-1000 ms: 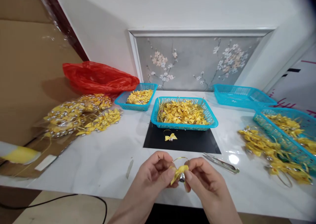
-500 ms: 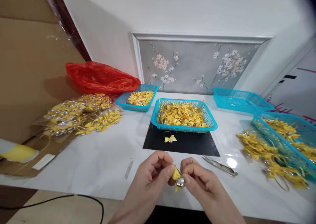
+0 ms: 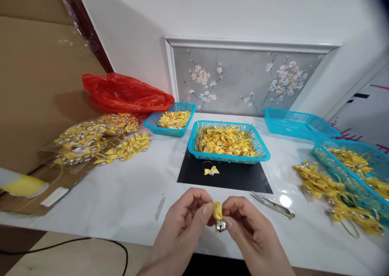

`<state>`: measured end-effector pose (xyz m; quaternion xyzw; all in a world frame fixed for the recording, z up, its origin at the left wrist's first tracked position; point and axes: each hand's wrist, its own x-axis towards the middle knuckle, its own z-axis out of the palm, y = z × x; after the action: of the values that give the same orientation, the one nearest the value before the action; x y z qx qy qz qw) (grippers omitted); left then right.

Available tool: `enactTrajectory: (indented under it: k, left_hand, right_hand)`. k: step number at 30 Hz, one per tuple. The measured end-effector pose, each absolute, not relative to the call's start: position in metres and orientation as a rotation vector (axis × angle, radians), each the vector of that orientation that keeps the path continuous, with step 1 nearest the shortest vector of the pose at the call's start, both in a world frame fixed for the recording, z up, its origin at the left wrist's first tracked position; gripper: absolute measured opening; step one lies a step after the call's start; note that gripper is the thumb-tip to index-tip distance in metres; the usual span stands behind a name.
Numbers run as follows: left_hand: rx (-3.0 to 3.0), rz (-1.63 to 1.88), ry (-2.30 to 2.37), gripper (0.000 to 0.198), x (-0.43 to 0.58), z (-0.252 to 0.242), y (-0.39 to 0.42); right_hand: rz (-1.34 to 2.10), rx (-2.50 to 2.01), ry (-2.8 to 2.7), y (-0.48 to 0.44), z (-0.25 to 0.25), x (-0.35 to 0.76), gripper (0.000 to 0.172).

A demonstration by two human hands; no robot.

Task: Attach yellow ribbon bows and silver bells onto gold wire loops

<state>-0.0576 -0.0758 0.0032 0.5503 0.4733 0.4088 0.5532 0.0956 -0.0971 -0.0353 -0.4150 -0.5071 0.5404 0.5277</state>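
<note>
Between my two hands, above the front of the white table, is a yellow ribbon bow (image 3: 217,210) with a silver jingle bell (image 3: 221,225) hanging on its lower side. My left hand (image 3: 190,219) pinches the bow from the left with thumb and forefinger. From the right, my right hand (image 3: 247,223) closes its thumb and fingers on it beside the bell. Fingers partly hide the bow's ends. Beyond my hands, a finished-looking bow with a bell and cord loop (image 3: 211,170) lies on a black mat (image 3: 225,178).
A blue basket (image 3: 229,159) heaped with yellow bows stands on the mat's far edge. Thread snips (image 3: 273,206) lie to the right. More bows (image 3: 331,187) lie by another blue basket (image 3: 349,182). Bagged bows (image 3: 80,142) and a red plastic bag (image 3: 127,93) are at the left.
The bow has turned between my fingers, so the bell's slotted face now shows. Both hands keep their grip with small finger shifts. The view has tilted slightly.
</note>
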Motion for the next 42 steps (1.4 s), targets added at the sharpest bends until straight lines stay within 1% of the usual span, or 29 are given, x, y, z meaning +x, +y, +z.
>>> enactTrajectory:
  k: [4, 6, 10, 13, 17, 21, 25, 27, 30, 34, 39, 42]
  left_hand:
    - [1.309, 0.964, 1.189, 0.011, -0.058, 0.006, -0.077]
    - [1.279, 1.004, 1.21, 0.009, -0.058, 0.005, -0.078]
    - [1.263, 1.073, 1.214, 0.012, -0.058, -0.001, -0.08]
    - [1.369, 1.106, 1.236, 0.008, -0.058, -0.005, -0.08]
    - [1.513, 1.105, 1.221, 0.009, -0.059, -0.006, -0.079]
    - [1.627, 1.076, 1.197, 0.013, -0.059, -0.007, -0.078]
    - [1.808, 1.043, 1.162, 0.016, -0.059, -0.013, -0.079]
    - [1.809, 1.049, 1.147, 0.016, -0.057, -0.015, -0.079]
    - [1.532, 1.045, 1.108, 0.017, -0.052, -0.014, -0.081]
    - [1.05, 1.01, 1.0, 0.017, -0.046, -0.009, -0.083]
    - [0.688, 1.007, 0.805, 0.018, -0.044, -0.007, -0.084]
    - [0.527, 0.959, 0.695, 0.019, -0.043, -0.012, -0.084]
  right_hand:
    - [1.082, -1.057, -1.306, -0.096, -0.039, 0.093, 0.009]
    - [1.03, -1.07, -1.345, -0.096, -0.041, 0.092, 0.009]
    - [0.917, -1.075, -1.372, -0.095, -0.045, 0.091, 0.007]
    - [0.828, -1.09, -1.375, -0.096, -0.046, 0.091, 0.007]
    - [0.805, -1.071, -1.47, -0.094, -0.046, 0.095, 0.009]
    - [0.806, -1.054, -1.593, -0.091, -0.043, 0.101, 0.016]
    - [0.815, -1.121, -1.599, -0.091, -0.036, 0.099, 0.011]
    - [0.82, -1.144, -1.562, -0.092, -0.032, 0.095, 0.016]
    - [0.818, -1.135, -1.473, -0.094, -0.031, 0.087, 0.021]
    - [0.828, -1.114, -1.326, -0.093, -0.033, 0.081, 0.023]
    - [0.93, -1.124, -1.209, -0.094, -0.031, 0.078, 0.026]
    - [0.92, -1.091, -1.13, -0.096, -0.031, 0.075, 0.025]
